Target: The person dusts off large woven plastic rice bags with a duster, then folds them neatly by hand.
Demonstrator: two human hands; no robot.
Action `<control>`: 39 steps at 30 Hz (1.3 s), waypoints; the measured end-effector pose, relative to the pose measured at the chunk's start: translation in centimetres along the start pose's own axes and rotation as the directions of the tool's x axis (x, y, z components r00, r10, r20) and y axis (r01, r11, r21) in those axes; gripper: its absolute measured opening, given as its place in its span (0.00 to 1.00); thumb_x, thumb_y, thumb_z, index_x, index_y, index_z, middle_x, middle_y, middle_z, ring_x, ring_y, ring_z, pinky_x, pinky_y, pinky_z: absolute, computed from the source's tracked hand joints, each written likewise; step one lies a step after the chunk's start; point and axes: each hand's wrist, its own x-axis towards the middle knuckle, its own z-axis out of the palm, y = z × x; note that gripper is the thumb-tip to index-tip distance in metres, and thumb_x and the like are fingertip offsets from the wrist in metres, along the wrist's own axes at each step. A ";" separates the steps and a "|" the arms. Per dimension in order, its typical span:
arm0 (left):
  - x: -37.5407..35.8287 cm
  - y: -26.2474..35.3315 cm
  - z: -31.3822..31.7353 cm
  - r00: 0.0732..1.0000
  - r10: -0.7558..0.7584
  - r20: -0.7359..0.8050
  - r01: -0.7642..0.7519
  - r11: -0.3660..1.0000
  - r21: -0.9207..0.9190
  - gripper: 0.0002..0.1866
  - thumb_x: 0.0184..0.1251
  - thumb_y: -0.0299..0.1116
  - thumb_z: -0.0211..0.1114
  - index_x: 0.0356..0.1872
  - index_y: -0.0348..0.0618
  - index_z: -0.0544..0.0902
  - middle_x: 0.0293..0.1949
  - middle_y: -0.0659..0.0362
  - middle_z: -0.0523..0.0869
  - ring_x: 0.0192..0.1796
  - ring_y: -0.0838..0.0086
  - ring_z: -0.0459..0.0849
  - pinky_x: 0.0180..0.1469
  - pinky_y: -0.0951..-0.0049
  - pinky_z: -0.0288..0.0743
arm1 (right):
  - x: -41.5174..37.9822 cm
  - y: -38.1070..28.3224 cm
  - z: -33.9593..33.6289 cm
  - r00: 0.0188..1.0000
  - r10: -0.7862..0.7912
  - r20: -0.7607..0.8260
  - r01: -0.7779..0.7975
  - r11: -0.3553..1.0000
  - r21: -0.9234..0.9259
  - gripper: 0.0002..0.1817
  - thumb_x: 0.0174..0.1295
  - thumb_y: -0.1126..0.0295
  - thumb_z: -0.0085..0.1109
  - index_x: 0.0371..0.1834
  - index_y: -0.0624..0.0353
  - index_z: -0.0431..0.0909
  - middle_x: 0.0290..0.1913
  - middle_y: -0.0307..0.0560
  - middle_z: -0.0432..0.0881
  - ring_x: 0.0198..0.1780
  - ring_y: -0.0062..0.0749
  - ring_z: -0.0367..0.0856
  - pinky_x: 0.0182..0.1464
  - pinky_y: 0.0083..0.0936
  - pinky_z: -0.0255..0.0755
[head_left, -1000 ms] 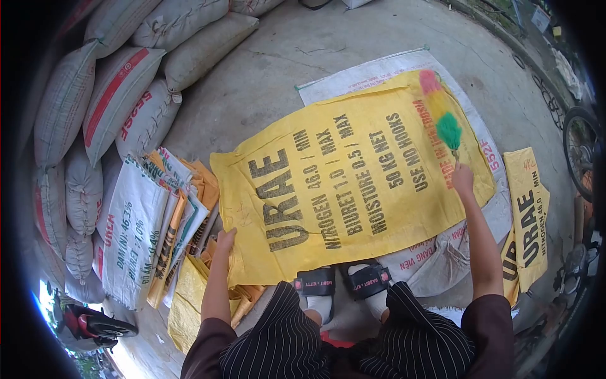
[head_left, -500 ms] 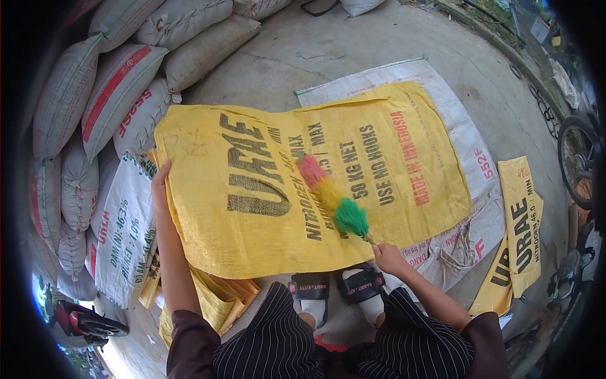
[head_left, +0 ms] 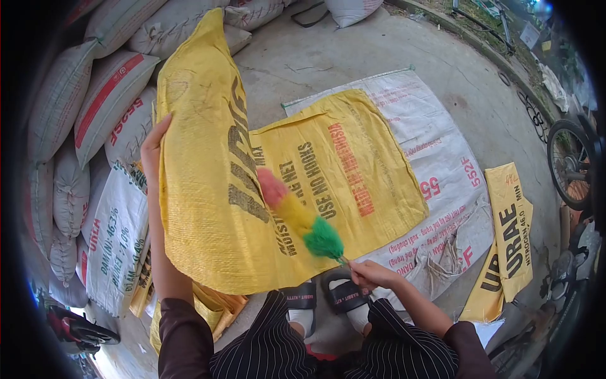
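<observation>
A large yellow woven sack (head_left: 202, 164) printed "URAE" has its left part raised and curling, while its right part lies flat. My left hand (head_left: 155, 144) grips the sack's left edge; some fingers are hidden behind the fabric. The thin handle of a feather-type duster (head_left: 297, 215), banded pink, yellow and green, is closed in my right hand (head_left: 374, 275). Its slightly blurred head lies over the sack's printed middle. Under the yellow sack, a flat white sack (head_left: 442, 145) with red print shows on the concrete floor.
Stuffed white sacks (head_left: 107, 101) are piled at the left. Folded yellow bags (head_left: 208, 309) lie near my left leg, beside a white printed sack (head_left: 120, 234). Another yellow sack (head_left: 517, 234) is at the right, near a bicycle wheel (head_left: 568, 164). My sandals (head_left: 346, 294) stand close to the sack's near edge.
My left hand has raised the left part of the yellow sack, which now curls up and away from the floor. The duster and my right hand have shifted left and slightly nearer to me.
</observation>
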 end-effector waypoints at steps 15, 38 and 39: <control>-10.5 -3.5 20.1 0.279 -0.404 0.871 0.005 0.908 0.420 0.24 0.60 0.35 0.54 0.57 0.36 0.69 0.45 0.53 0.78 0.51 0.71 0.72 0.55 0.75 0.61 | 2.0 -14.7 -1.2 0.946 -0.315 0.080 0.258 0.576 -0.776 0.23 0.61 0.50 0.46 0.32 0.60 0.79 0.24 0.47 0.78 0.22 0.30 0.74 0.26 0.28 0.67; -8.6 -3.4 -21.5 0.933 0.358 -0.045 -0.100 0.378 0.921 0.13 0.38 0.19 0.66 0.29 0.44 0.87 0.63 0.50 0.65 0.65 0.60 0.62 0.64 0.70 0.58 | -8.4 -6.9 -22.3 -0.033 -0.491 -0.870 0.171 0.855 -0.489 0.18 0.57 0.59 0.53 0.43 0.63 0.75 0.21 0.45 0.76 0.22 0.29 0.73 0.24 0.30 0.66; -8.5 -4.4 -22.0 0.935 0.351 -0.045 -0.096 0.373 0.923 0.13 0.38 0.19 0.66 0.29 0.44 0.87 0.63 0.50 0.65 0.65 0.60 0.62 0.64 0.70 0.58 | -7.7 -5.3 -24.0 -0.027 -0.485 -0.874 0.171 0.859 -0.482 0.18 0.57 0.59 0.53 0.43 0.63 0.75 0.21 0.45 0.76 0.22 0.29 0.73 0.24 0.30 0.66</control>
